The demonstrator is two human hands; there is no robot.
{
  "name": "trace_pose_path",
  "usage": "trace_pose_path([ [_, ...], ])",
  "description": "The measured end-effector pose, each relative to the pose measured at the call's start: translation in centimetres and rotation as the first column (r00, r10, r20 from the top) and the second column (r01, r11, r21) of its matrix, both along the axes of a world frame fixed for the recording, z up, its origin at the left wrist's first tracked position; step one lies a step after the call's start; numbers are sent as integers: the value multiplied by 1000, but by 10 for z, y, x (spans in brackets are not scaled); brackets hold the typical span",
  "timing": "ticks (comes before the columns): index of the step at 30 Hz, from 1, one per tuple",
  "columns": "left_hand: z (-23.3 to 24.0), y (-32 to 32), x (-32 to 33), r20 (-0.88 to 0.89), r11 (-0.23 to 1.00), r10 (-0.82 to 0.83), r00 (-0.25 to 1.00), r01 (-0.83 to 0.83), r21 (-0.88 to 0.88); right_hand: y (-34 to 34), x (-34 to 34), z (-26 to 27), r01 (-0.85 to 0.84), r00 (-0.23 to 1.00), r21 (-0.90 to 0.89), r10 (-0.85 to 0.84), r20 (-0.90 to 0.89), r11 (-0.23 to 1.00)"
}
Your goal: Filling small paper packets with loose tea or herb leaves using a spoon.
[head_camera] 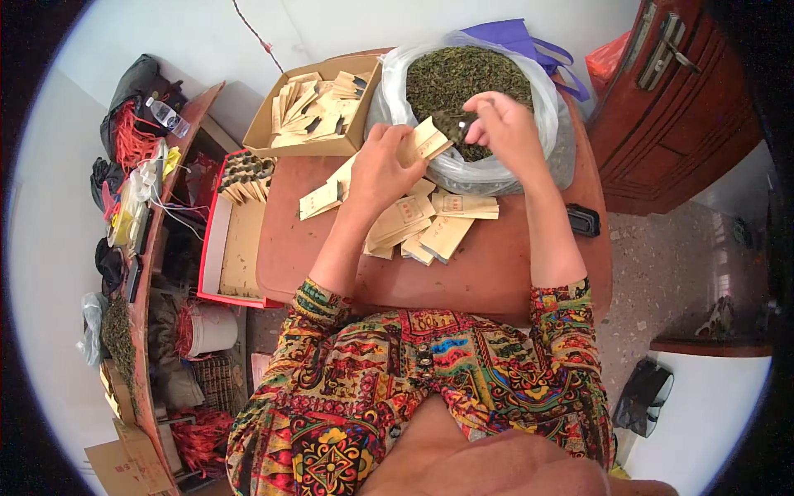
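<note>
My left hand (pixel 386 164) grips a tan paper packet (pixel 428 141), which tilts toward a plastic bag (pixel 546 149) full of dried dark-green leaves (pixel 468 74). Over the bag's near side, my right hand (pixel 505 130) has its fingers curled around a small shiny utensil (pixel 463 126). That utensil is blurred and its full shape is hidden. Dark leaves show beside it, close to the packet's raised end. Below my wrists, several flat paper packets (pixel 403 217) with red printing lie loosely piled on the brown table (pixel 484 266). Another packet (pixel 319 199) lies left of my left hand.
A cardboard box (pixel 298 150) of paper packets stands at the back left. Beside the table, a red-edged box (pixel 239 260) holds standing packets. A black case (pixel 583 220) lies on the right edge. A cluttered shelf (pixel 146 291) is at left, a wooden door (pixel 676 118) at right.
</note>
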State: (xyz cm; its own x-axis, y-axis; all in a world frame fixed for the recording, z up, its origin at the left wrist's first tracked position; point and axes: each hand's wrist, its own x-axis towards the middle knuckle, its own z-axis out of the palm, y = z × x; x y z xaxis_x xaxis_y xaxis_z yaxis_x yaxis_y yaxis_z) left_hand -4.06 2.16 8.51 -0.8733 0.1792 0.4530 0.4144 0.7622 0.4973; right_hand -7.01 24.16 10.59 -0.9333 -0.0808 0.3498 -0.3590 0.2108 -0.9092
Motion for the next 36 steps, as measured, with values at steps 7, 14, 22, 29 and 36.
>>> trace_pose_path([
  [7,-12,-1,-1,-13,996,2,1000,0,90,-20,26,10,37,892,339,122,-436,940],
  [14,-20,-5,-2,34,989,-16,999,11,151,-5,29,21,73,933,235,17,-359,969],
  [22,-25,-8,-4,31,962,-34,999,25,270,30,6,11,383,905,317,-282,-319,868],
  [29,-30,-11,-6,-8,960,-63,998,63,273,22,-18,-12,30,989,224,-62,138,974],
  [36,-25,-7,-4,-18,975,-58,998,60,214,40,-29,-22,38,956,-79,-13,294,996],
])
